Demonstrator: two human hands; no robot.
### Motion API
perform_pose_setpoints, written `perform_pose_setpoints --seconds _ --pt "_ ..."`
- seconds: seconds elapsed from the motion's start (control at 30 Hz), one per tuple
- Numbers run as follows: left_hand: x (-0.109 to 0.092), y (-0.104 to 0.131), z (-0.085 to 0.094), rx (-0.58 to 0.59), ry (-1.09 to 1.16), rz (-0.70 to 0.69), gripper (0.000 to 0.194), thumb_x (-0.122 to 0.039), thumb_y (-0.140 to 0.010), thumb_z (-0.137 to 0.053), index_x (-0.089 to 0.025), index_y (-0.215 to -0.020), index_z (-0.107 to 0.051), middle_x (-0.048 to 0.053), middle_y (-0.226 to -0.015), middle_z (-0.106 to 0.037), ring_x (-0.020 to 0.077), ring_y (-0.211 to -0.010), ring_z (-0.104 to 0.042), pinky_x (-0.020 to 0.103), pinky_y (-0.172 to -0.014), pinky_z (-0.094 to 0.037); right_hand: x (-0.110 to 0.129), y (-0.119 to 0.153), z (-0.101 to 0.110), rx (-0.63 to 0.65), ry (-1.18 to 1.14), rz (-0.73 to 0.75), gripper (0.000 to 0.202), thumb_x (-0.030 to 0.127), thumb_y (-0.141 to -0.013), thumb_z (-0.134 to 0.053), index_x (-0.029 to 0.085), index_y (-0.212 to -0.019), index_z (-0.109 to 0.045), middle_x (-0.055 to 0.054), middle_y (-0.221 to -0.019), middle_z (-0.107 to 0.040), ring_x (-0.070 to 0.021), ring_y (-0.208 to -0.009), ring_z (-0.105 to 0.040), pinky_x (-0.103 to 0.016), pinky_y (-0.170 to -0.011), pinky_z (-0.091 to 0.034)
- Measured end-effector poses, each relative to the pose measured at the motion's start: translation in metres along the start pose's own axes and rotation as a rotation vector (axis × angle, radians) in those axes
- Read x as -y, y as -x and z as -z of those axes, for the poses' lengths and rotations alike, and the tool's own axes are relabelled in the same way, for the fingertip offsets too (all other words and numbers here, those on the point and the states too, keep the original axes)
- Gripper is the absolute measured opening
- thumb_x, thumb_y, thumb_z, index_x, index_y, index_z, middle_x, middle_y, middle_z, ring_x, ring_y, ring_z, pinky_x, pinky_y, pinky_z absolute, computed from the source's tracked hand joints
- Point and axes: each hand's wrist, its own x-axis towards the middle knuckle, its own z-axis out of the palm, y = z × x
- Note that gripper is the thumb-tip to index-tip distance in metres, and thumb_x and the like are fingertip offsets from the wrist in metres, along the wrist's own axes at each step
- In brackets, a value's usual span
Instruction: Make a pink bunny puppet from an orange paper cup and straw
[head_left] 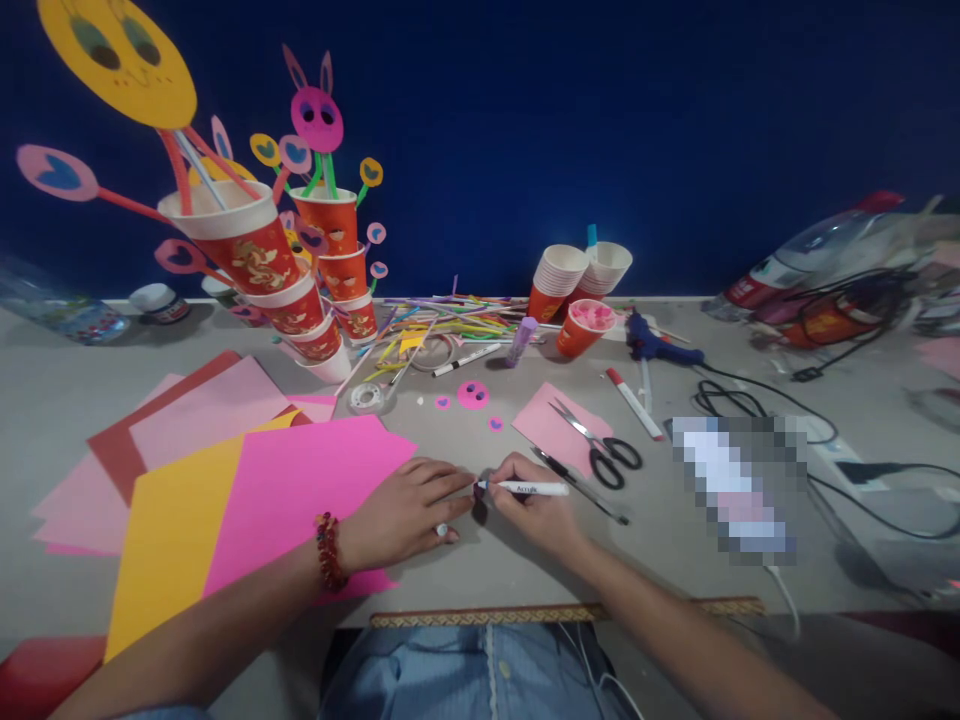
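My right hand (531,508) is closed around a white marker (532,488), whose tip points left at a small dark purple piece (478,490) on the table. Beside that piece lies my left hand (409,510), its fingers stretched towards it; a small white cap (442,530) shows at its fingers. What exactly the left fingertips press on is too small to tell. Just beyond the hands lie a pink paper face (473,395) and two small pink discs with purple hearts, one (443,403) to its left, the other (496,424) to its lower right.
Coloured sheets (300,490) spread at the left. Scissors (600,440) lie on pink paper (540,420) at the right, near a black pen (574,478). Decorated cup figures (255,250) stand behind left; stacked cups (559,275), a glue gun (656,342) and cables are behind right.
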Motion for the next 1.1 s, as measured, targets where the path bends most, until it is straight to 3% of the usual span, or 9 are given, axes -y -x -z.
perform_pose_setpoints --seconds 0.5,1.1 --pt "0.0001 0.0 -0.0005 0.008 0.003 0.007 0.04 -0.038 -0.098 -0.056 -0.021 -0.134 -0.055 0.013 -0.141 -0.059 0.0284 -0.13 -0.051 0.047 -0.106 -0.043 -0.0005 -0.0001 0.0003 0.019 0.004 0.002 0.012 0.021 -0.082 -0.057 0.021 -0.07 -0.057 0.002 -0.064 -0.062 -0.0126 -0.056 -0.051 -0.024 -0.055 -0.039" --pt "0.0001 -0.0001 0.0002 0.012 0.005 0.003 0.043 -0.039 -0.097 -0.058 -0.019 -0.135 -0.054 0.012 -0.143 -0.058 0.0293 -0.13 -0.051 0.047 -0.106 -0.043 0.0005 0.0005 -0.0007 0.015 0.041 0.026 0.014 0.018 -0.079 -0.056 0.022 -0.065 -0.052 0.005 -0.056 -0.051 -0.0116 -0.052 -0.044 -0.023 -0.052 -0.035"
